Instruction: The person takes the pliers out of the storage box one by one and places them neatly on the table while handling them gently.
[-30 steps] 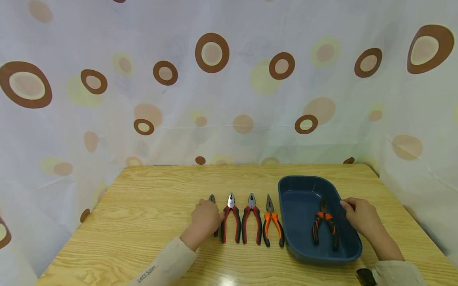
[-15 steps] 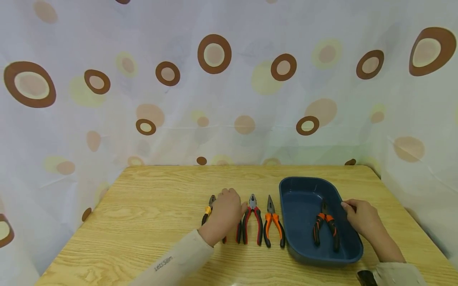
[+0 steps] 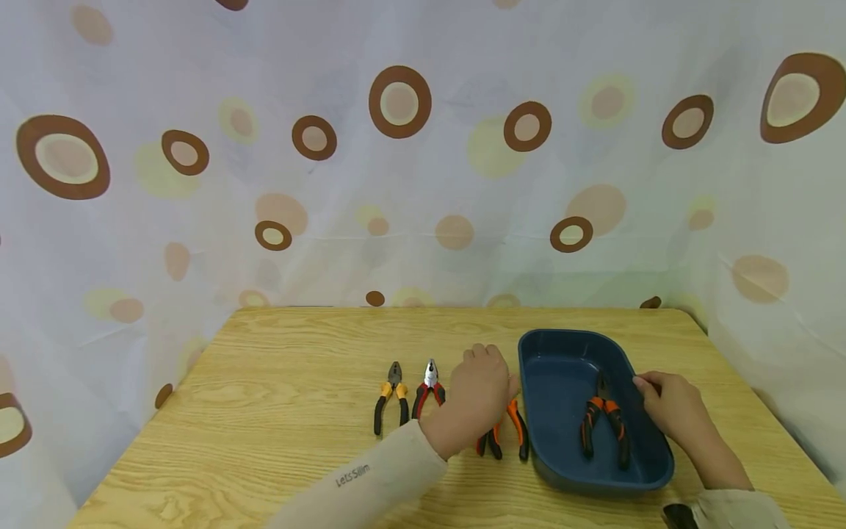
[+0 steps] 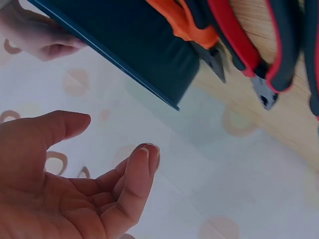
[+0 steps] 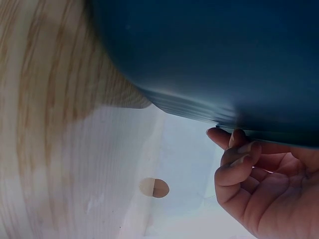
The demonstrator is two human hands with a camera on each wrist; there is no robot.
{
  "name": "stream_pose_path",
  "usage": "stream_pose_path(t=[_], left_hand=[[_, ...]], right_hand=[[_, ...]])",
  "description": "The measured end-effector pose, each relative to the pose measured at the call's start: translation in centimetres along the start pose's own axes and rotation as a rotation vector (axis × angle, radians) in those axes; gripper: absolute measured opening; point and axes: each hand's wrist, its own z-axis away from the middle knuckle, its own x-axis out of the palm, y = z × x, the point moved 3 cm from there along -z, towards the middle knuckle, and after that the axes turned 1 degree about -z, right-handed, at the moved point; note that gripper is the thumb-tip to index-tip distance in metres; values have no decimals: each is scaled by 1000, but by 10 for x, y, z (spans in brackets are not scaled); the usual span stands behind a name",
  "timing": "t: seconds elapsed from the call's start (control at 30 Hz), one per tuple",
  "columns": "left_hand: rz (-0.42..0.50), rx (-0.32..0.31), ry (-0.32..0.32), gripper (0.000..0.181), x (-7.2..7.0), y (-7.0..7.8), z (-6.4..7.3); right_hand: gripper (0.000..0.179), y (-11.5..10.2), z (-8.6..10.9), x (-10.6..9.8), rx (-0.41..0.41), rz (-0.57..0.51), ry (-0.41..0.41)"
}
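Observation:
My left hand (image 3: 479,389) hovers over the row of pliers in the head view, hiding most of one red-and-black pair (image 4: 264,92) and part of the orange long-nose pliers (image 3: 519,425). Nothing is between its fingers, which curve loosely with the thumb apart in the left wrist view. To its left lie yellow-and-black pliers (image 3: 395,373) and another red-and-black pair (image 3: 431,375). At the right, my right hand (image 3: 674,404) pinches the rim of a dark blue plastic basin (image 3: 562,470). Inside the basin rest black-and-orange pliers (image 3: 615,419), handles spread.
The wooden table (image 3: 264,411) reaches back to a patterned curtain (image 3: 410,176) with brown and yellow rings. The orange pliers lie right alongside the basin's left wall.
My left hand has swept right along the row, from the yellow-and-black pliers to over the second red-and-black and orange pairs. The right hand stays on the basin's rim.

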Motion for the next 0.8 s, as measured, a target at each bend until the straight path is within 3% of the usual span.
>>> stream_pose_path(t=[0.17, 0.27, 0.53, 0.8], left_hand=[[-76, 33, 53, 44, -5, 22, -1], [-77, 54, 43, 43, -8, 34, -2], [-174, 109, -61, 42, -13, 68, -8], [-159, 108, -161, 46, -5, 94, -20]], right_hand=[[39, 0, -1, 0, 3, 3, -3], [39, 0, -1, 0, 0, 7, -4], [39, 1, -2, -2, -14, 9, -12], [39, 1, -3, -1, -23, 8, -16]])
